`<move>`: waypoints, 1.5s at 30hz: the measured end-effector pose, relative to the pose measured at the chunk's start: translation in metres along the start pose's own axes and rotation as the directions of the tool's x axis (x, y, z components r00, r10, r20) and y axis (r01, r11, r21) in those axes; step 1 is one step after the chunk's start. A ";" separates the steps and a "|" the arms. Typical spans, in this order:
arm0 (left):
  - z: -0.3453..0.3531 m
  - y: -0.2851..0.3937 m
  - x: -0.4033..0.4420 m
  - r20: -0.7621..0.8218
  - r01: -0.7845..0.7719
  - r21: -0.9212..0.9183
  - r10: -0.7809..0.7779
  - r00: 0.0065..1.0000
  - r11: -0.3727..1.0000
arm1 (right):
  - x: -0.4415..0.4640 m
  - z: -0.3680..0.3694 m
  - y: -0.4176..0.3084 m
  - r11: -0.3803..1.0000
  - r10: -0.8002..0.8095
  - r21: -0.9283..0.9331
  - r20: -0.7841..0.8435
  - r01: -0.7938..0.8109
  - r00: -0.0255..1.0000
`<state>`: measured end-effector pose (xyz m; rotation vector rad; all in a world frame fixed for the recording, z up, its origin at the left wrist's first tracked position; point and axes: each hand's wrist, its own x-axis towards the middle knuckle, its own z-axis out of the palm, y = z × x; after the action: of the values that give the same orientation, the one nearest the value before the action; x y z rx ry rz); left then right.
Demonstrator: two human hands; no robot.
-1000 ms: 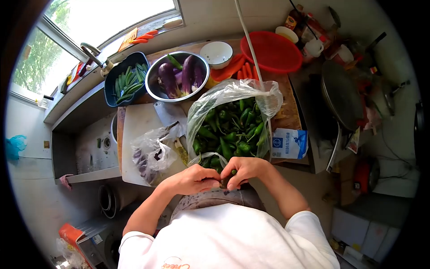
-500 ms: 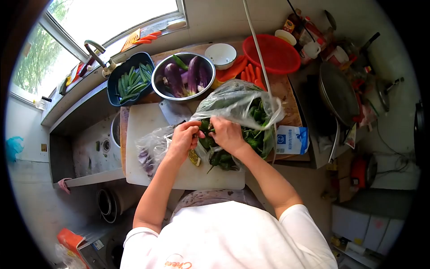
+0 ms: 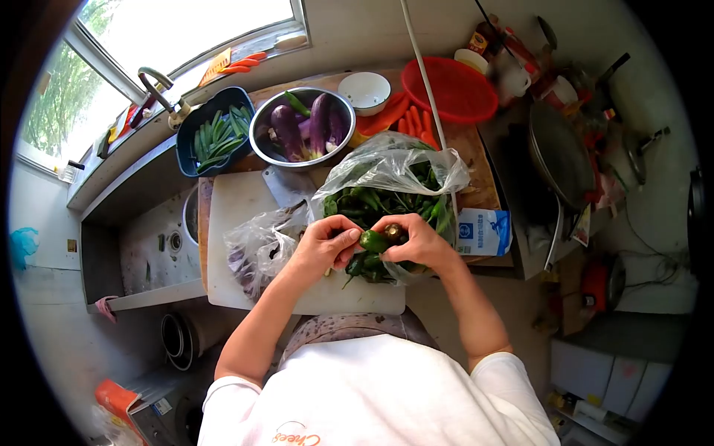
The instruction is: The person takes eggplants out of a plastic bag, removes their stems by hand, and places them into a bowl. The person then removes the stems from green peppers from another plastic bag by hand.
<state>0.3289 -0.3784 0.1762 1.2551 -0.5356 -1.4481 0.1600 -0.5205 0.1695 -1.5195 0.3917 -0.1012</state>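
Note:
A green pepper point(image 3: 374, 241) is pinched between both hands over the near side of a clear plastic bag. My left hand point(image 3: 327, 244) grips one side of it with thumb and fingertips. The fingers of my right hand point(image 3: 418, 241) close on the other side, where a dark brownish end shows. Beneath and behind, the plastic bag point(image 3: 375, 167) lies wide at its mouth, holding many green peppers point(image 3: 368, 199). Left of my left hand, a crumpled clear bag point(image 3: 260, 241) with something purple in it rests on the white cutting board point(image 3: 232, 195).
Beyond the board are a steel bowl of eggplants point(image 3: 256, 134), a blue basin point(image 3: 186, 152) of green pods, a white bowl point(image 3: 364, 91) and a red plastic lid or basin point(image 3: 450, 91). A cleaver blade point(image 3: 281, 186) lies on the board. The sink point(image 3: 141, 260) is left, a wok point(image 3: 561, 156) right.
Both hands have shifted right and slightly toward me, now holding the pepper up in plain view. More peppers show in the bag's mouth. My left hand now covers the yellowish piece on the board.

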 end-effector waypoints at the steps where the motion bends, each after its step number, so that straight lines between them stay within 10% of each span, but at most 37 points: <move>1: 0.001 0.000 0.000 -0.008 0.001 -0.010 -0.001 1.000 1.000 | -0.001 0.006 0.002 0.995 -0.021 0.102 -0.011 0.022 1.000; 5: -0.019 -0.021 0.014 -0.060 -0.354 0.577 0.470 0.880 0.736 | 0.000 0.016 -0.004 0.857 -0.007 0.515 -0.034 0.023 0.999; 8: -0.010 -0.017 0.005 0.094 -0.204 0.959 0.455 0.885 0.198 | 0.023 0.022 -0.033 0.829 0.101 0.549 0.030 -0.101 0.994; 12: -0.011 -0.033 0.018 0.210 -0.148 0.972 0.391 0.896 -0.185 | 0.086 0.035 -0.075 0.895 0.049 0.446 -0.114 0.007 0.992; 15: -0.011 -0.023 0.009 0.249 -0.255 0.965 0.521 0.817 -0.061 | 0.159 0.023 -0.064 0.986 -0.166 -0.058 -0.315 0.156 0.935; 18: -0.016 0.002 -0.006 -0.041 -0.309 0.814 0.580 0.814 0.492 | 0.165 0.019 -0.056 0.557 -0.688 -0.826 -0.399 0.088 0.606; 20: -0.025 0.014 -0.015 -0.181 -0.302 0.221 0.343 0.922 0.927 | 0.122 0.015 -0.082 0.784 -0.512 -0.564 -0.350 0.260 0.784; 24: -0.029 0.018 -0.023 -0.103 -0.222 -0.279 0.201 0.974 0.934 | 0.051 0.026 -0.070 0.952 -0.201 -0.252 -0.096 0.172 0.975; 28: -0.004 0.002 -0.011 -0.121 -0.154 -0.443 0.111 0.986 0.883 | 0.026 0.041 -0.032 0.935 -0.296 -0.255 -0.179 0.246 0.938; 38: 0.018 -0.005 -0.014 0.006 -0.230 0.509 0.263 0.965 0.830 | -0.016 0.022 -0.010 0.963 0.073 0.265 -0.082 -0.049 0.994; 45: 0.010 -0.028 -0.033 0.094 -0.095 0.408 0.062 0.994 0.908 | -0.038 0.035 0.027 0.798 0.096 0.582 0.128 -0.153 0.987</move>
<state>0.3023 -0.3429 0.1689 1.4877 -0.9744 -1.3612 0.1304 -0.4738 0.1501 -0.8690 0.3434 -0.0417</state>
